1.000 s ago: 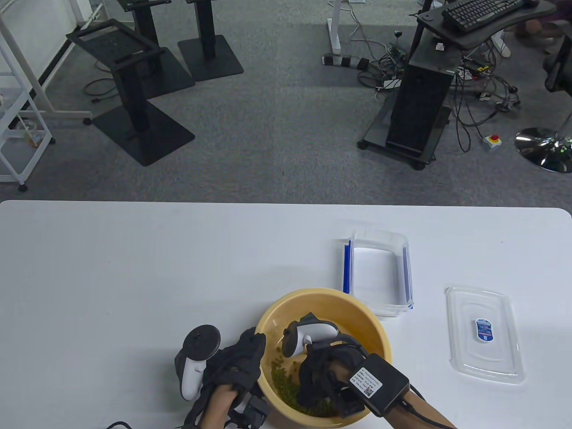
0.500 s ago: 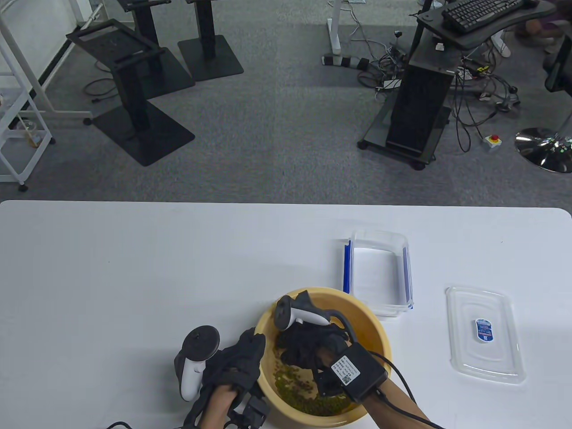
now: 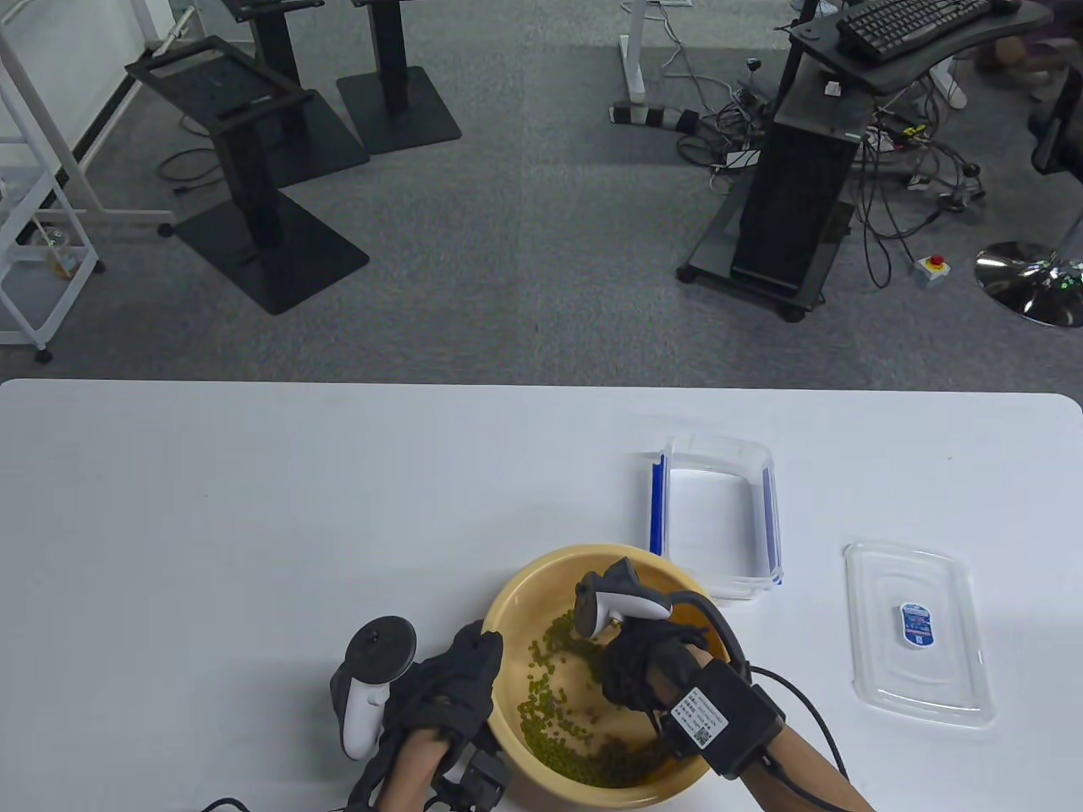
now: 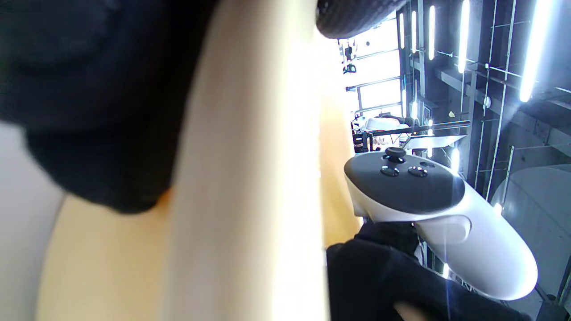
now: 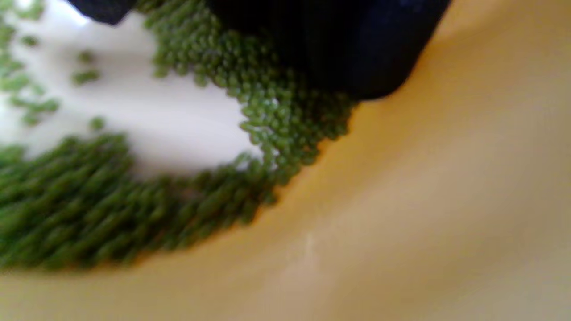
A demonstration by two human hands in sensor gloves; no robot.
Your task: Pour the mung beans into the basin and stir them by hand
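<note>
— Since half a second ago, what moved?
— Only the right hand (image 3: 640, 668): it has swept from the left part of the basin (image 3: 715, 622) toward its right side, uncovering more mung beans (image 3: 554, 719). Left hand (image 3: 448, 681), clear box (image 3: 715, 516) and lid (image 3: 918, 634) have stayed put.

— How do the beans look?
— Small, round, green. From the table view they lie in a curved band along the near left of the yellow basin's floor, with a loose patch farther in by the right hand's tracker (image 3: 613, 600).

— Does a wrist camera add anything?
— The right wrist view shows the beans piled against the black glove where floor meets wall, with a pale bare patch of floor beside them. The left wrist view shows only the basin's rim from outside, a dark glove against it, and the right hand's white tracker.

— And the hands?
— The left one grasps the basin's near left rim, fingers over the edge. The right is down among the beans; whether its fingers are curled, I cannot tell
</note>
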